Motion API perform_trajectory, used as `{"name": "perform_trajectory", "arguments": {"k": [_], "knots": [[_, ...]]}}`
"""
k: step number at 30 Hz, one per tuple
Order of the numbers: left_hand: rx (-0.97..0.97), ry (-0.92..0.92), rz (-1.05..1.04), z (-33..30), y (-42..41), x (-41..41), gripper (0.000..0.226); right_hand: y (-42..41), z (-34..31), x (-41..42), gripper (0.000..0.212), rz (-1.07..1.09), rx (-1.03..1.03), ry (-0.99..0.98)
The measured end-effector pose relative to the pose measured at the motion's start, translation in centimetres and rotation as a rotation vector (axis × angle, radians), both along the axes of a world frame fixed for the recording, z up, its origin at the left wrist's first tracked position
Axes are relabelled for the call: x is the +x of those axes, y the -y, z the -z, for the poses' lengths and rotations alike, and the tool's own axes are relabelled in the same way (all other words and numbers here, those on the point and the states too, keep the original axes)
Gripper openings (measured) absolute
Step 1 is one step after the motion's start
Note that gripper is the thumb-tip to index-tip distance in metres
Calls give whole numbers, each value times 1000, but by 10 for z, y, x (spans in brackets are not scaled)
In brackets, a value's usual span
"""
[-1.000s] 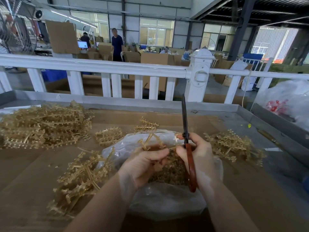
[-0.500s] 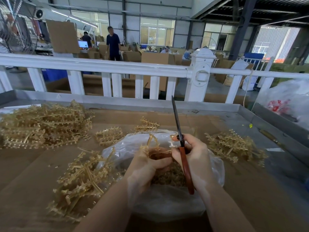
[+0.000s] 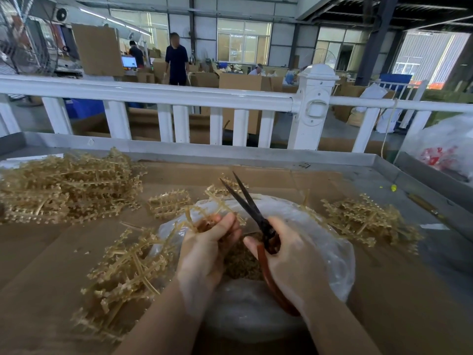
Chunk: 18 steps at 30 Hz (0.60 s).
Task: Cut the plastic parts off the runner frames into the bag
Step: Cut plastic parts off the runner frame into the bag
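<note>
Bare desk (image 3: 46, 254) lies open at near left and far right. Frame heaps (image 3: 69, 188) crowd far left, another heap (image 3: 363, 221) sits right of the bag (image 3: 332, 252), and a railing (image 3: 158, 94) blocks the back.

The right hand (image 3: 289, 265) hides the loops of the red-handled black scissors (image 3: 258, 226). The left hand (image 3: 207, 249) covers part of the tan plastic runner frame (image 3: 217, 201), which blurs.

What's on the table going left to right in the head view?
Big runner pile → runner frames near the left hand → bag with scissors in the right hand → right runner pile.
</note>
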<state>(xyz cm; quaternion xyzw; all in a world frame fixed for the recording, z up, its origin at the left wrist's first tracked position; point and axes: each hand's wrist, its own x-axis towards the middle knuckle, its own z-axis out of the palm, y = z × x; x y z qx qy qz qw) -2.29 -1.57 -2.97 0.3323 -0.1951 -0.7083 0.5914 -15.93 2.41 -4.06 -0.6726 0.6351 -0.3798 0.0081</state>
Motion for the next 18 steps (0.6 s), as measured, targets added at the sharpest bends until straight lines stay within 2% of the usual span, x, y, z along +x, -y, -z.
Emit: {"name": "perform_trajectory", "arguments": {"k": [6,12,18], "knots": [[18,-11,-76,-6,0,0,39,-4,2,-7,32,-39,37,2],[13,39,-74,-8,-3,0,6,-8,3,-7,37,-80,58,-69],[-29,36,-85,-5,-3,0,10,-11,5,-5,38,-35,69,-126]]}}
